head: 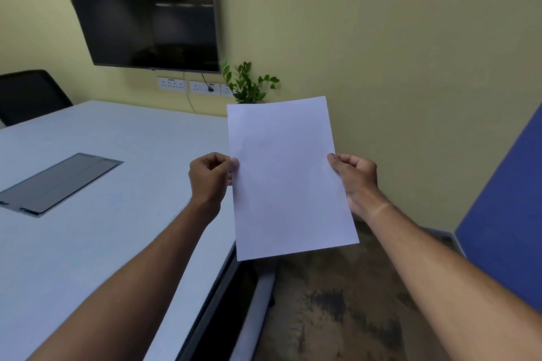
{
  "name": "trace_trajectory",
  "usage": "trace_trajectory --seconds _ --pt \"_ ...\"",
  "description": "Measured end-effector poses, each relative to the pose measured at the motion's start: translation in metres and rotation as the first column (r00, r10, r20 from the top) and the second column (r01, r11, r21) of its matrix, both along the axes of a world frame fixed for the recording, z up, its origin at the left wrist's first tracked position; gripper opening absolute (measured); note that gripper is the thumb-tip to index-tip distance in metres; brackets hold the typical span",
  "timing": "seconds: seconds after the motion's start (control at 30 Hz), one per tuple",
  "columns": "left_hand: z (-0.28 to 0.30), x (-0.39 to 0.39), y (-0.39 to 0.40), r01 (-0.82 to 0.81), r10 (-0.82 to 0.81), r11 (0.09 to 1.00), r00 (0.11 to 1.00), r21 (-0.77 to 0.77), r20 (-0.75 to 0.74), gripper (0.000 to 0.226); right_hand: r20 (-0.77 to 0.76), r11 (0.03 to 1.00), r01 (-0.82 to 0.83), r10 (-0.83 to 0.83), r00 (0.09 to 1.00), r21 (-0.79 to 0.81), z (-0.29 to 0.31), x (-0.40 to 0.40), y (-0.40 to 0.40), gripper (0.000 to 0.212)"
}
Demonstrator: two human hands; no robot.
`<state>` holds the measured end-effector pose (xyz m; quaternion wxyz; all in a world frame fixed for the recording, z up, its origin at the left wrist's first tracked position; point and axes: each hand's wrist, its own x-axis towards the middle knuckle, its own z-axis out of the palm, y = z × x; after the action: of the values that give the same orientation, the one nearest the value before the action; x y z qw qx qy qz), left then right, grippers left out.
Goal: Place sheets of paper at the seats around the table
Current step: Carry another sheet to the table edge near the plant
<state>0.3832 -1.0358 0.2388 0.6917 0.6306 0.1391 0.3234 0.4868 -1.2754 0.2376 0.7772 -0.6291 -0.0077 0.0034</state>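
A blank white sheet of paper (287, 176) is held up in the air, upright, over the right edge of the white table (111, 243). My left hand (209, 177) pinches its left edge and my right hand (356, 180) pinches its right edge. Whether it is one sheet or a thin stack, I cannot tell. The bottom of the paper hangs past the table's edge, above the floor.
A grey cable hatch (58, 183) is set into the tabletop at left. A black chair (29, 95) stands at the far left side. A dark wall screen (146, 14), wall sockets (190, 86) and a green plant (246, 83) are behind. A blue panel (510, 214) stands at right.
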Motion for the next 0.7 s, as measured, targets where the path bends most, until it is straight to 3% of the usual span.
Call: trace_trajectory --seconds 0.37,0.57,0.7 --pt "-0.009 0.107 -0.042 -0.173 0.175 0.984 0.984 0.043 -0.046 0.025 -0.005 0.978 -0.206 0.206 0.979 -0.019 0.0 0.155 -0.024 0.006" --pt "-0.016 0.148 -0.029 -0.251 0.254 0.966 0.965 0.055 -0.067 0.014 -0.018 0.954 -0.298 0.298 0.954 -0.021 -0.012 0.215 0.005 0.01" --pt "-0.029 0.178 -0.003 -0.315 0.318 0.948 0.946 0.048 -0.07 0.019 -0.015 0.934 -0.356 0.356 0.934 -0.015 -0.02 0.257 0.041 0.017"
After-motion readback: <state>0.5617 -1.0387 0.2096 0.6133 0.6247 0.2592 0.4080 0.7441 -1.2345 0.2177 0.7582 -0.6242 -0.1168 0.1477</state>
